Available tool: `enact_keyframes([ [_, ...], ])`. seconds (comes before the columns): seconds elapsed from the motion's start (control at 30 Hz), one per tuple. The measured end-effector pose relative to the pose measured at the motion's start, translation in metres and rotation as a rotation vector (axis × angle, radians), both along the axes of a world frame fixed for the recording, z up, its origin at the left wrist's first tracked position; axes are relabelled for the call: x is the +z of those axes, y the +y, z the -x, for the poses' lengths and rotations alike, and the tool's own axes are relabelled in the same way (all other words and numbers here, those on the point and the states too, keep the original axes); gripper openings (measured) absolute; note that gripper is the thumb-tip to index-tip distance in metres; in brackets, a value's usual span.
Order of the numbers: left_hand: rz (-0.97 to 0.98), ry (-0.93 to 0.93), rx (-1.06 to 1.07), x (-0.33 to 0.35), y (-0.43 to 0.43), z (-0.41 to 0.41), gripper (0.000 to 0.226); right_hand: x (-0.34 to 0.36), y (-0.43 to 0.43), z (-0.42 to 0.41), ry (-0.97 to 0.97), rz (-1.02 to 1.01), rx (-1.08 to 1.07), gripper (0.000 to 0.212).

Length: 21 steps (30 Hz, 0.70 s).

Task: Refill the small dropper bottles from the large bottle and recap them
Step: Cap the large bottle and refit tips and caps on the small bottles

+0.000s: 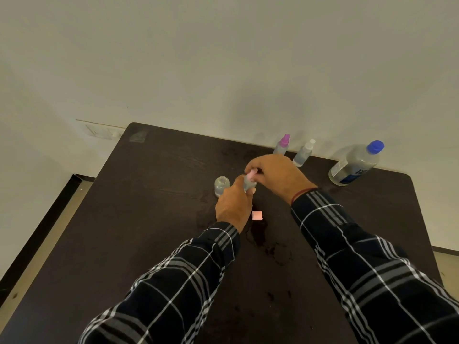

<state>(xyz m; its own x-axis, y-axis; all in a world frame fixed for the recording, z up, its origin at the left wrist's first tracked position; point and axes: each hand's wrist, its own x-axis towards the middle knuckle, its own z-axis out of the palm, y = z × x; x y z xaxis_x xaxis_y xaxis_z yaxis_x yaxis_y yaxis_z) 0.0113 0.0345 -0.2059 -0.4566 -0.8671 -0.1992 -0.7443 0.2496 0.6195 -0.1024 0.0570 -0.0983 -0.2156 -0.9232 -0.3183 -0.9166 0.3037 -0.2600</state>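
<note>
Dark wooden table (154, 194) against white wall (223, 58)

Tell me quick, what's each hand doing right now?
Left hand: closed around a small bottle.
Right hand: fingers pinching the pink cap on top of it.

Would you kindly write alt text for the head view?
Left hand grips a small bottle while the right hand fits its pink cap. Nearby: an open bottle, a loose cap, a large bottle.
</note>
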Motion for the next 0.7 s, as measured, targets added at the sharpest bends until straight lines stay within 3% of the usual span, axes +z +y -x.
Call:
enact_keyframes([
  [0.1, -0.030, -0.054, 0.016, 0.000, -0.001, 0.002, 0.035, -0.002, -0.007, -0.007, 0.149, -0.008, -0.066, 0.030],
  [0.23, -0.059, -0.080, 0.020, 0.000, -0.004, 0.002, 0.030, -0.005, 0.001, -0.011, 0.319, 0.031, -0.155, 0.059],
  [0.3, -0.052, -0.052, 0.006, 0.000, -0.004, 0.002, 0.031, -0.002, 0.006, -0.003, 0.218, 0.054, -0.141, 0.053],
  [0.43, 0.004, 0.022, -0.002, 0.000, 0.001, -0.002, 0.034, 0.013, 0.007, 0.002, -0.027, -0.004, 0.099, 0.041],
  [0.5, 0.008, 0.011, -0.005, -0.002, 0.000, -0.002, 0.034, 0.014, -0.001, 0.000, 0.005, -0.047, 0.108, 0.029],
  [0.6, -0.010, -0.016, -0.013, -0.002, -0.002, 0.000, 0.036, 0.015, -0.013, -0.008, 0.123, -0.199, 0.008, 0.029],
  [0.7, -0.034, -0.057, 0.006, -0.004, -0.005, 0.002, 0.032, 0.009, -0.006, -0.009, 0.231, -0.047, -0.069, 0.044],
])
